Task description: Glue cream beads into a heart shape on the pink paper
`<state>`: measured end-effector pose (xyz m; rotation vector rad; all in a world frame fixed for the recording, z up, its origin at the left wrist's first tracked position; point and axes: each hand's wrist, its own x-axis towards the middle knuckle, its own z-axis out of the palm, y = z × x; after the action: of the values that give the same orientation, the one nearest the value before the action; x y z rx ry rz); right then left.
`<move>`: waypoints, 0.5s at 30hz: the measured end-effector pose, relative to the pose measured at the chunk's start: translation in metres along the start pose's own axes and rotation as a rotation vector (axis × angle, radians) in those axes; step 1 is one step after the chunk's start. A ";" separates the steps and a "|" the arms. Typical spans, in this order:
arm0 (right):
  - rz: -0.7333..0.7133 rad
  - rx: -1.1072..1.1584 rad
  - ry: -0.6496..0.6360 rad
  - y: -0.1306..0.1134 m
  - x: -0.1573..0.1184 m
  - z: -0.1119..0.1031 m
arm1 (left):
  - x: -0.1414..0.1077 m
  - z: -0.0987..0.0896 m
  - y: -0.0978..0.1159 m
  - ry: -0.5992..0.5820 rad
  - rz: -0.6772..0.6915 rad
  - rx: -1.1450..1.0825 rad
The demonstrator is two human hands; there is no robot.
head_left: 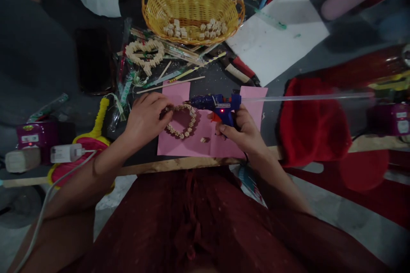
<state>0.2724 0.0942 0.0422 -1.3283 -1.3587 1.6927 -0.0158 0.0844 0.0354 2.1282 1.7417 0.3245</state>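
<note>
My right hand is wrapped round the grip of a blue hot glue gun with a small red light lit. A long clear glue stick runs out of its back. The dark nozzle points left, at the top of a heart-shaped ring made of small pale flower-like pieces. My left hand pinches this ring at its upper left, and its fingertips hide that part. Whether the nozzle touches the ring, I cannot tell. Under both lies a pink paper sheet, with a loose pale piece on it.
A yellow wicker basket with small pale pieces stands at the back. Before it lie another heart ring, thin sticks and red-handled pliers. A phone is at left, white paper and red cloth at right.
</note>
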 end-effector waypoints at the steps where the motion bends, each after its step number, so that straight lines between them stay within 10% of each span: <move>1: 0.000 0.004 0.005 0.000 0.000 0.000 | 0.000 0.000 0.000 -0.005 -0.005 -0.001; 15: -0.013 0.085 -0.116 -0.004 -0.001 -0.002 | 0.000 0.000 0.002 0.015 -0.001 0.010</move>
<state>0.2738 0.0951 0.0468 -1.1876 -1.3410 1.8223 -0.0144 0.0840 0.0357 2.1373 1.7560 0.3328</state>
